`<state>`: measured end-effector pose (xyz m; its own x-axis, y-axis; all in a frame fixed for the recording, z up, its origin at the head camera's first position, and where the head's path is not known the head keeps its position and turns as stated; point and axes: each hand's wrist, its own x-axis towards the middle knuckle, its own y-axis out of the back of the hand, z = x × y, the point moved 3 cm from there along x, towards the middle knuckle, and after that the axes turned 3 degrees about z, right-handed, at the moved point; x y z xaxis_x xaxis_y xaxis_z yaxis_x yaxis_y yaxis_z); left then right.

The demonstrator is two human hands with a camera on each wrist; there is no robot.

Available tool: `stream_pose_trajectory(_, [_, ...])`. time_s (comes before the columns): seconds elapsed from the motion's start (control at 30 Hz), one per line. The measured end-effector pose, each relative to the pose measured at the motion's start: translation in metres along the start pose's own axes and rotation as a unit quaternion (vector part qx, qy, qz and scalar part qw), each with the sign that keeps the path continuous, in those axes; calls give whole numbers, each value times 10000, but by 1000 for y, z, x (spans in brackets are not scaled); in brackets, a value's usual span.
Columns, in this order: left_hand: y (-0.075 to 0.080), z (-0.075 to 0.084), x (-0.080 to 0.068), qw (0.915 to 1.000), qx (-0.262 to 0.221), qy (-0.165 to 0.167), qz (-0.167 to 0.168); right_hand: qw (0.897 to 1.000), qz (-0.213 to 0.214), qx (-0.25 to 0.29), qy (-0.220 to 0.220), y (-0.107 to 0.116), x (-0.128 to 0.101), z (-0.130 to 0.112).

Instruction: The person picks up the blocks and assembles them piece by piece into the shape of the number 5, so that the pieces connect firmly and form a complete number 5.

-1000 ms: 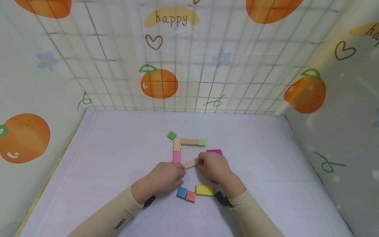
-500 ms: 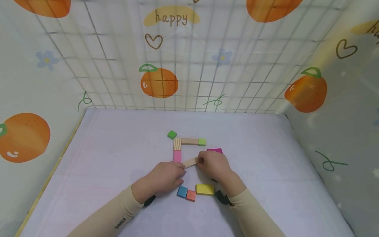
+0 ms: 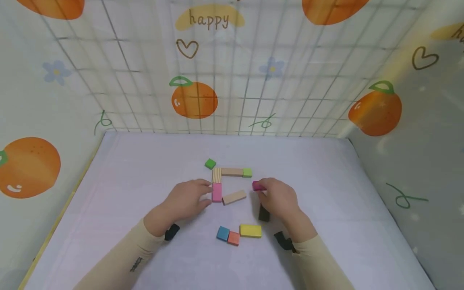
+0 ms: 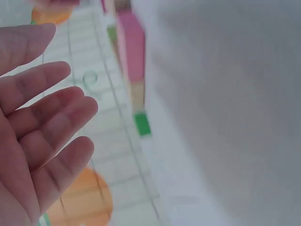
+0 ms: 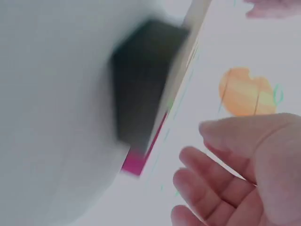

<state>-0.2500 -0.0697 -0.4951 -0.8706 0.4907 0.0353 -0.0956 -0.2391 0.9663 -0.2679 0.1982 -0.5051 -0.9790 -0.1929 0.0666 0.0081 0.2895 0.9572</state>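
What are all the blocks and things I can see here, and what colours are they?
green block: 1, green, farthest back, alone
wooden blocks: 3, plain wood, two in the frame's corner, one loose and tilted
light green block: 1, end of top row
pink block: 1, left column
magenta block: 1, by right fingers
dark block: 1, under right hand
blue block, orange block, yellow block: 1 each, front
left hand: beside pink block
right hand: at magenta block

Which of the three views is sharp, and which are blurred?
Head view: mostly sharp, the pink block and both hands clear, walls bowed by the wide lens. Left wrist view: the fingers fairly clear, blocks smeared. Right wrist view: the dark block heavily blurred.
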Motion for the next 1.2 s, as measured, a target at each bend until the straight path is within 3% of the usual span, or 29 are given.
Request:
stream_pose_trajectory(0.1, [9,-10,-1,9995,61,208,249,9996,41,2,-291,7,-1,18])
stream_pose_trajectory(0.2, [7,-1,-6,9995,194,178,193,9983,-290,3,-509,6,-4,28])
stream_pose_trajectory(0.3, [-3,25,-14,9989,285,-302,-220,9970,-557,37,-540,4,-9,32])
stream_pose_trajectory(0.43, [-26,63,-18,9884,254,-1189,-913,9960,-661,109,-592,4,-19,36])
stream_pose_trajectory(0.53, [-42,76,-19,9803,355,-1467,-1275,9950,-800,187,-562,2,-25,36])
stream_pose_trajectory(0.7, [-50,75,-21,9816,614,-1249,-1309,9976,-647,176,-193,-2,-35,22])
stream_pose_trajectory(0.9, [-44,58,-22,9863,594,-652,-1390,9890,-783,420,1180,-12,-51,-7])
stream_pose_trajectory(1.07, [-43,51,-19,9906,467,-324,-1246,9872,-498,562,1410,-14,-57,-15])
stream_pose_trajectory(1.2, [-43,54,-12,9937,245,-169,-1082,9787,-617,807,1783,-18,-58,-24])
